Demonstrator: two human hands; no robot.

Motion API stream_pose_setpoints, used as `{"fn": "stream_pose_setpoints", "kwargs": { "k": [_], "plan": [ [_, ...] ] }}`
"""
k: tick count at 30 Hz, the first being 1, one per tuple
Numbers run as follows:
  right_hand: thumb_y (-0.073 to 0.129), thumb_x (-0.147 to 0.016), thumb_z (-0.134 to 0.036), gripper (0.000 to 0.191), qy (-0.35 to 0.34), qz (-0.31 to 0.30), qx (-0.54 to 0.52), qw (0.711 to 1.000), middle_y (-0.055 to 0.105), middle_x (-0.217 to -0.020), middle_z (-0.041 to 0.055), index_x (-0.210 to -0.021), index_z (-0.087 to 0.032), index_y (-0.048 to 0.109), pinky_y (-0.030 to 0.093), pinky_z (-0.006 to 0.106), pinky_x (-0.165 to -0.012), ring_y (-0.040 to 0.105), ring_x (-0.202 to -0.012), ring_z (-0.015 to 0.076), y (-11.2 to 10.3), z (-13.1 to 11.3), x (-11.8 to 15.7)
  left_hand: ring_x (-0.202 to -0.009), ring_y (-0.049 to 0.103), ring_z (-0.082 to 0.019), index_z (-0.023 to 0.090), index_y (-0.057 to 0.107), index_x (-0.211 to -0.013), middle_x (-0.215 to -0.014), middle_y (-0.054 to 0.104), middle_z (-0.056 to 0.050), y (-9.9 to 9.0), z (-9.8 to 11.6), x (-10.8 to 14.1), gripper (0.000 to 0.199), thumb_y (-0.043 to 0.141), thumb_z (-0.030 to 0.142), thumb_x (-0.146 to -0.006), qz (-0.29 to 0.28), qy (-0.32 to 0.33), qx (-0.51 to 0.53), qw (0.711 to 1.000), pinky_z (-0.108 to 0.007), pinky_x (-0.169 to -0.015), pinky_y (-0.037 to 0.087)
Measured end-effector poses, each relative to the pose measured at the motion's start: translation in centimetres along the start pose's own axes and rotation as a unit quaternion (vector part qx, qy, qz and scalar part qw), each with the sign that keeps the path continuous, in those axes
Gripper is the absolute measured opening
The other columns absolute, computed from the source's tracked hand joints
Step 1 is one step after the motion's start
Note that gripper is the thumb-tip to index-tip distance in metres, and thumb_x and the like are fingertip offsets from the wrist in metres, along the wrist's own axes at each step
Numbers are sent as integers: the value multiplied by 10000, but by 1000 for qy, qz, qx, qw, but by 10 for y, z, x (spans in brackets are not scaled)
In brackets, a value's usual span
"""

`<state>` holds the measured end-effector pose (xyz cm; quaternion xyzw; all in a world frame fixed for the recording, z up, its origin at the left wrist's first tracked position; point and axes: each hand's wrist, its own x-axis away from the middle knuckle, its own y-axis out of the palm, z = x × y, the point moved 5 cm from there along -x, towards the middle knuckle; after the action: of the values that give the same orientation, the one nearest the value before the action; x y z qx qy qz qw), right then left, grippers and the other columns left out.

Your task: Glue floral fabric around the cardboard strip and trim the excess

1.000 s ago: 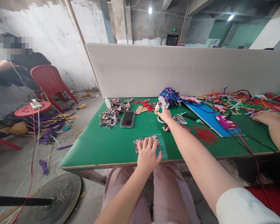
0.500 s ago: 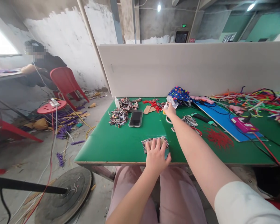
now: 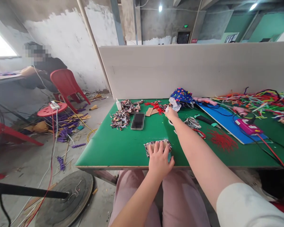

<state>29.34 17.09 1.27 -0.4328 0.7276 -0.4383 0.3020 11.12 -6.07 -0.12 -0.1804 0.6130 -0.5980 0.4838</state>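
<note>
Left hand (image 3: 159, 161): fingers spread flat on a dark-patterned rectangular cloth piece (image 3: 146, 149) with a tan card-like panel (image 3: 153, 147), directly under them on the green bench (image 3: 123, 145). Long axis runs left-right, across the fingers. I judge it light, soft, floppy-edged; I'd grip its left end. Right hand (image 3: 172, 114): fingers curled at a small white nozzle (image 3: 167, 108); can't tell if pinching.
</note>
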Motion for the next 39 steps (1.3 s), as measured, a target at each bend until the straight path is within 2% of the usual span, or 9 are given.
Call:
{"fn": "stream_pose_setpoints", "kwargs": {
  "k": [15,22,25,29,32,34,36,37,39],
  "plan": [
    [592,-738,-421,495,-6,1,-46,999,641,-1037,102,-1179,-236,466,425,322,-765,581,-986,242,-3,-1,3,-1225,336,-333,215,482,-1209,-1300,457,-104,-2,0,0,451,395,437,-826,3,2,-4,1000,-597,-997,226],
    [586,-744,-328,427,-9,23,-142,990,616,-1061,136,-1127,-181,472,406,364,-835,536,-1052,274,-4,0,13,-1220,343,-336,210,476,-1212,-1302,455,-112,-1,0,0,454,386,439,-830,4,2,0,1000,-603,-996,211],
    [534,-772,-330,429,-25,26,-220,975,593,-1097,114,-1157,-177,422,422,345,-843,548,-1029,235,0,-7,24,-1224,341,-340,209,482,-1206,-1302,455,-117,-1,0,0,450,393,436,-828,8,2,3,1000,-603,-990,218],
    [437,-819,-350,387,-59,-3,-350,935,567,-1133,42,-1176,-231,350,489,265,-760,578,-973,137,5,-17,50,-1236,332,-334,218,497,-1192,-1313,444,-115,-2,0,1,433,399,431,-827,13,2,6,1000,-594,-994,219],
    [406,-825,-367,385,-72,-25,-423,903,570,-1108,-5,-1189,-296,302,523,252,-680,603,-912,108,5,-17,71,-1261,298,-340,220,510,-1179,-1324,425,-123,-3,-1,1,424,412,427,-822,21,0,7,1000,-586,-988,231],
    [441,-804,-365,406,-69,-58,-510,855,592,-1016,-33,-1180,-322,297,531,257,-652,617,-846,102,6,-17,81,-1262,295,-343,218,515,-1174,-1289,451,-134,-3,-1,1,421,422,422,-817,22,1,8,1000,-586,-986,230],
    [498,-770,-350,431,-56,-103,-610,783,606,-894,-52,-1160,-316,318,529,247,-610,620,-745,96,7,-19,87,-1251,314,-341,215,515,-1175,-1235,485,-143,-3,-1,1,420,426,414,-816,22,4,11,1000,-586,-988,225],
    [520,-755,-345,434,-50,-117,-639,759,607,-837,-59,-1145,-304,336,519,230,-573,611,-683,89,7,-22,87,-1246,322,-340,211,516,-1175,-1221,491,-147,-3,-1,1,420,427,411,-817,23,6,11,1000,-584,-989,222],
    [551,-735,-336,424,-44,-122,-647,752,611,-777,-64,-1117,-284,375,482,190,-491,576,-584,74,6,-29,86,-1243,326,-340,202,521,-1171,-1221,485,-158,-3,-1,1,417,426,403,-819,29,9,11,999,-580,-993,218]
  ]
}}
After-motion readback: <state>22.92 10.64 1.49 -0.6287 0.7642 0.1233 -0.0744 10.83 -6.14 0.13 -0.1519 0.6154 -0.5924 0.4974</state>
